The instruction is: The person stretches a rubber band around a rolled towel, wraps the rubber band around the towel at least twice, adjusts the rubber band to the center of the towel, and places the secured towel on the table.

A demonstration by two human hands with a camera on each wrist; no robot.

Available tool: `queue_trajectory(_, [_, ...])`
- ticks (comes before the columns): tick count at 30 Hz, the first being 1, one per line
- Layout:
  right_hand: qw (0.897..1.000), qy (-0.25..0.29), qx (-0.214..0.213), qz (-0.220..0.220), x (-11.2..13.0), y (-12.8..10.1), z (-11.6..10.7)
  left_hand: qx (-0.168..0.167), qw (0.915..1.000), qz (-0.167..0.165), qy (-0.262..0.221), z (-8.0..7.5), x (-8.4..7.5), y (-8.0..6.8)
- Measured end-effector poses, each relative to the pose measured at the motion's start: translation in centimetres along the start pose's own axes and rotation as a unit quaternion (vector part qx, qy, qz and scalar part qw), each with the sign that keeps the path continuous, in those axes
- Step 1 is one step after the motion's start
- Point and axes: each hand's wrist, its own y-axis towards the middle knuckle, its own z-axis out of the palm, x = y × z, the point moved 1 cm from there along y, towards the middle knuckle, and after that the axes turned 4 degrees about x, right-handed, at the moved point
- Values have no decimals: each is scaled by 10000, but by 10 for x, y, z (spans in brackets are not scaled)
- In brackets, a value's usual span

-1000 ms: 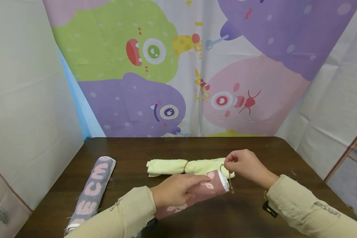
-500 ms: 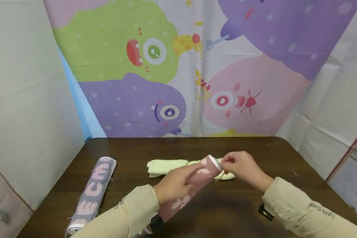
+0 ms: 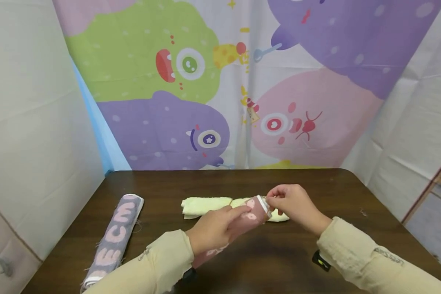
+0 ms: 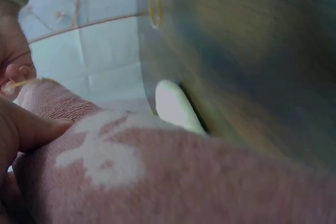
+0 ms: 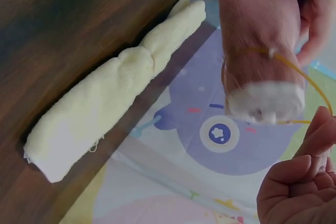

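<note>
Head view: left hand (image 3: 209, 232) wrapped around the pink roll (image 3: 242, 222), held tilted above the table (image 3: 161, 183), its far end up near the yellow roll (image 3: 206, 205). Right hand (image 3: 294, 204) pinches a yellow rubber band (image 5: 294, 66) at that end; right wrist view shows the band looped partly over the roll's tip, fingers (image 5: 294, 182) curled on the strand. To do it well, I'd judge: keep the roll squeezed tight so it doesn't unwind, stretch the band wide, slide it clear past the white edge. Grey roll (image 3: 114, 237) lies well apart at left, pink letters reading "ECM", the rest hidden. Sleeve print unreadable.
</note>
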Motion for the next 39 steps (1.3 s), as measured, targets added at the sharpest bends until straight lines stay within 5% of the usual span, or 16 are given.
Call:
queue_trajectory(6, [9998,-146,109,-53,0,3,2,-401,9884,799,1225,3,0,-8])
queue_trajectory(12, [9991,-310,214,-174,-3,5,6,-740,9695,1229,1987,7,-1,-9])
queue_trajectory(19, [9983,-472,204,-272,0,5,11,-1130,9498,1462,2525,12,-2,-12])
queue_trajectory(23, [9982,-366,312,-358,4,4,15,-1182,9492,1413,2552,13,-2,-13])
queue_trajectory(31, [9966,429,598,-375,3,-2,25,-1629,9778,762,1072,11,8,-13])
queue_trajectory(35, [9949,808,468,-373,5,-4,26,-1341,9899,396,-251,8,9,-13])
queue_trajectory(37, [9942,870,346,-535,7,-5,23,-1127,9873,120,-1113,6,10,-13])
queue_trajectory(39, [9937,855,72,-722,9,-6,18,-1049,9751,-118,-1948,3,11,-13])
